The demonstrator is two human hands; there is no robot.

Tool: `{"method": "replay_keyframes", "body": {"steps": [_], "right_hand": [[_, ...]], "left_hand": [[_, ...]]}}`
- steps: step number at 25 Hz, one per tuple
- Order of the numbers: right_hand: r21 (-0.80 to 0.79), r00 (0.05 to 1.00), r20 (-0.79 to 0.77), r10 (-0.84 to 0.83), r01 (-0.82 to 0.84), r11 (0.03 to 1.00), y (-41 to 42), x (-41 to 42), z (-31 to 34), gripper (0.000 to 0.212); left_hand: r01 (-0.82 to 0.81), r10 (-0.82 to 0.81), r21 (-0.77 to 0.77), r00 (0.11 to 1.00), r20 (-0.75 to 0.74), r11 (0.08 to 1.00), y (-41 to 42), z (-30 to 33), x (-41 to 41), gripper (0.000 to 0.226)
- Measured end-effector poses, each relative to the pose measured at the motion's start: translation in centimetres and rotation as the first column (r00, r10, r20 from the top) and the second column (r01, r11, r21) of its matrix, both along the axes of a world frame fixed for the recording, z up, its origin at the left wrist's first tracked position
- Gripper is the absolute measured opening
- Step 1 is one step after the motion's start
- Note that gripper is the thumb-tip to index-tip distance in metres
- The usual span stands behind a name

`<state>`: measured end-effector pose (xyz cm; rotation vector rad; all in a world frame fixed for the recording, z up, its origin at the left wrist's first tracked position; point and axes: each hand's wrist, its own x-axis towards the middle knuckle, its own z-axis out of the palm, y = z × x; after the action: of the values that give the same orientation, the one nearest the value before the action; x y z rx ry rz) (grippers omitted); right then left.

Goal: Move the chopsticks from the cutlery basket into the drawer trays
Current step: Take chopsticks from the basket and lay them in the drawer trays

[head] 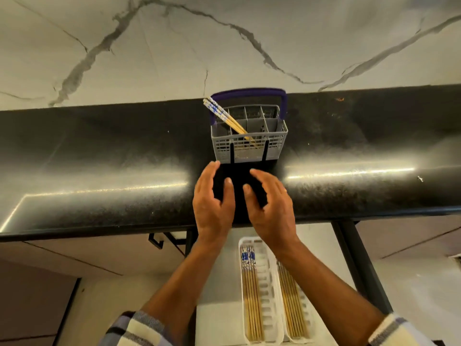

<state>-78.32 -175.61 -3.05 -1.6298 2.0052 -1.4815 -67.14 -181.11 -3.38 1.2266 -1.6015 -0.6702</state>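
Note:
A grey cutlery basket (249, 146) with a purple handle stands on the black counter. A few wooden chopsticks (224, 117) with blue-and-white tops lean out of it toward the left. My left hand (212, 203) and my right hand (270, 206) hover side by side just in front of the basket, fingers apart, holding nothing. Below the counter an open drawer holds two white trays: the left tray (269, 290) has several chopsticks (252, 295) with patterned tops, and the right tray (305, 320) has several plain wooden chopsticks (290, 305).
The black counter (99, 171) runs across the view with a glossy front edge. A marbled white wall (224, 41) rises behind it. Cabinet fronts and a black handle (159, 242) sit below left of the drawer.

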Motion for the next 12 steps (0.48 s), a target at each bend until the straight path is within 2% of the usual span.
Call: {"method": "replay_keyframes", "body": {"steps": [3, 5, 7, 9, 12], "right_hand": [[-0.169, 0.999, -0.043, -0.005, -0.003, 0.986, -3.1, -1.1, 4.2, 0.037], [-0.207, 0.997, -0.079, -0.022, 0.006, 0.978, -5.2, -1.9, 6.3, 0.036], [-0.178, 0.995, -0.085, -0.049, 0.033, 0.984, -7.1, -2.7, 7.6, 0.036], [-0.117, 0.996, -0.078, -0.052, 0.042, 0.992, -9.0, -3.3, 8.2, 0.036], [-0.051, 0.996, -0.083, -0.029, 0.025, 0.998, -11.9, -4.2, 8.7, 0.037]], "left_hand": [[-0.03, 0.027, -0.093, 0.999, -0.034, 0.995, -4.4, 3.5, -0.6, 0.043], [-0.028, 0.023, -0.054, 0.997, -0.076, 0.998, -7.7, 4.9, -0.8, 0.043], [-0.029, 0.035, 0.066, 0.995, -0.094, 0.997, -11.3, 6.0, -0.9, 0.043], [-0.055, 0.062, 0.175, 0.997, -0.035, 0.983, -14.7, 6.7, -1.0, 0.045], [-0.095, 0.08, 0.235, 0.994, 0.073, 0.967, -19.0, 7.6, -1.7, 0.046]]}}
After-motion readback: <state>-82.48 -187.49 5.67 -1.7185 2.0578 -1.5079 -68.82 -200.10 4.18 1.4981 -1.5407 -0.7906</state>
